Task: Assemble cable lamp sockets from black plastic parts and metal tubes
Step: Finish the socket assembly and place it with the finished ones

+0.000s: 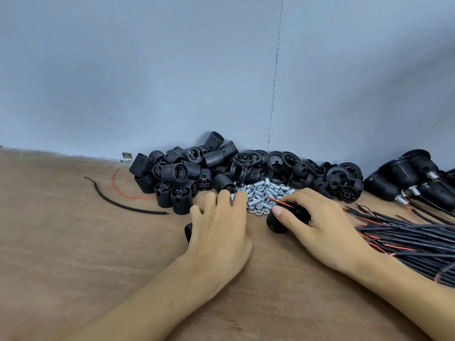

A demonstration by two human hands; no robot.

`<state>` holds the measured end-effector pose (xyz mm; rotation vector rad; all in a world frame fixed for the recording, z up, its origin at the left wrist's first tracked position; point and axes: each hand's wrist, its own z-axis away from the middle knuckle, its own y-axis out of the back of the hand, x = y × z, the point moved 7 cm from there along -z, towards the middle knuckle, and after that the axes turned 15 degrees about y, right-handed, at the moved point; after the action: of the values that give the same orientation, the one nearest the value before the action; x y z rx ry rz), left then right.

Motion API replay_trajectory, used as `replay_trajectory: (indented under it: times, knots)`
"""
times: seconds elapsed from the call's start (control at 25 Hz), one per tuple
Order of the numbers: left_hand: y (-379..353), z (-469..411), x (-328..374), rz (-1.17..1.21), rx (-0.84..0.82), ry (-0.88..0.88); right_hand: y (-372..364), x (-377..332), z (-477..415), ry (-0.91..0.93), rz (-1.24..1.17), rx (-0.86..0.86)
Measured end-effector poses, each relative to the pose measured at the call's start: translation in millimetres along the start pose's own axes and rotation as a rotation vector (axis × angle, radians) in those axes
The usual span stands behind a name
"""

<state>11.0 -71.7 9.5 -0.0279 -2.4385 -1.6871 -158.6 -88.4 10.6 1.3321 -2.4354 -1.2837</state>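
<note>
Black threaded plastic socket body [278, 223] is sitting in your right hand [327, 232], whose thumb and fingers are curling round it on the brown wooden tabletop [73, 242]. Thin red and black wire ends [280, 202] are poking out from under those fingers. Your left hand [221, 232] is lying palm down just beside it, its fingertips reaching onto the pile of short silver metal tubes and hex nuts [263, 195]. One tube is showing between two fingers, though whether you are gripping it cannot be told. A small black plastic cap [188, 230] is peeking out under that hand's thumb side. Behind the pile, a heap of black ribbed socket shells [177, 173] is leaning against the grey-blue wall [147, 70]. A bundle of black and red cables [406, 237] is running off beyond your right hand.
</note>
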Motion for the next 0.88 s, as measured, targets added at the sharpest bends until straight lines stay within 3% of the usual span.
replay_trajectory:
  times: [0.2, 0.32, 0.52, 0.68, 0.76, 0.88]
  knots:
    - [4, -12, -13, 0.14, -0.085, 0.047, 0, 1, 0, -0.004, -0.01, -0.003]
    - [3, -11, -16, 0.089, -0.124, 0.065, -1, 0, 0, 0.003, -0.013, -0.005]
    - [-2, -16, -6, 0.167, -0.109, -0.063, 0, 1, 1, -0.002, -0.02, -0.004]
    - [-1, -28, -5, 0.455, -0.009, -0.117, 0, 1, 1, -0.005, -0.018, -0.007]
    - [1, -42, -11, 0.686, 0.041, -0.021, 0, 0, 1, -0.005, -0.015, -0.008]
    - [-14, -64, -41, 1.073, 0.048, 0.322, 0, 0, 1, -0.009, -0.023, -0.013]
